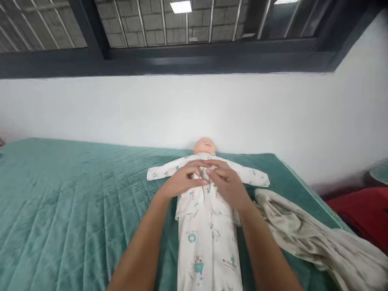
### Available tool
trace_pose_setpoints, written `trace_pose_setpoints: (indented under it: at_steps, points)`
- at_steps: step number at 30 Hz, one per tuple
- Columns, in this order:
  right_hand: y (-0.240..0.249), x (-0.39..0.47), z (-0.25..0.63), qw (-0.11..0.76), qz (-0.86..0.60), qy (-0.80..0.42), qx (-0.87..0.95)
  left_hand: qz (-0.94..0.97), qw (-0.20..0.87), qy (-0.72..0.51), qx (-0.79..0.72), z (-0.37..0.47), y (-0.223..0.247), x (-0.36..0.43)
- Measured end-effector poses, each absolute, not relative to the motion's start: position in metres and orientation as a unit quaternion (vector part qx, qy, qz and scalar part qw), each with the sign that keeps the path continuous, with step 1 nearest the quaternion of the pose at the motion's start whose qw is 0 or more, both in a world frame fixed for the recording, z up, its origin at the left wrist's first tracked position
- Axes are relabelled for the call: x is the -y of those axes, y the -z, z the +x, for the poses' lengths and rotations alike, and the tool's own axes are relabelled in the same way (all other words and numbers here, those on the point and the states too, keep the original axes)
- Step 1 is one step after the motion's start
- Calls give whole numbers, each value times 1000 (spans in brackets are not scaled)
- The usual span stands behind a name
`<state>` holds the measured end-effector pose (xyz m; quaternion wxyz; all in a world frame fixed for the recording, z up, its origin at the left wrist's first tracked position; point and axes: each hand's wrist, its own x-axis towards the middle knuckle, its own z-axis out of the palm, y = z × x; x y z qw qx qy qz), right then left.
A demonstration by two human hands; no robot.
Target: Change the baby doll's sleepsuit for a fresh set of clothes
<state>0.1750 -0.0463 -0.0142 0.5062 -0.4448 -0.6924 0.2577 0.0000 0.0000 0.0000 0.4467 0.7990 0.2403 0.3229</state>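
The green quilted cover [75, 210] looked soft, so a firm downward press could have dented it and tipped the doll [205, 144], which lay on its back in the middle, head near the white wall [151, 109]. The crumpled pale cloth [306, 238] lay near the right forearm, where a sweeping elbow might have dragged it. The white printed trousers [195, 246] lay straight beneath the hem of the matching top [186, 204]; a tug on the top's front could have bunched it or skewed its outspread sleeves. Left hand [182, 178] and right hand [228, 184] met over its chest, fingers bent and partly open, the left thumb apart from its forefinger. Whether they pinched fabric could not be told.
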Motion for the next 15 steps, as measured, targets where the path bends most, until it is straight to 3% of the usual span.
trace_pose_setpoints:
  at_steps: [4, 7, 10, 15]
  points:
    - [39, 35, 243, 592, -666, -199, 407, 652, 295, -509, -478, -40, 17, -32]
    - [57, 28, 268, 594, -740, -118, 293, 602, 49, -503, -618, -55, 30, -46]
    - [70, 17, 258, 545, -702, -79, 451, 676, -72, -399, -615, -45, 43, -46]
    - [89, 0, 227, 391, -646, 1, 656, 792, -78, -291, -531, -13, 60, -38]
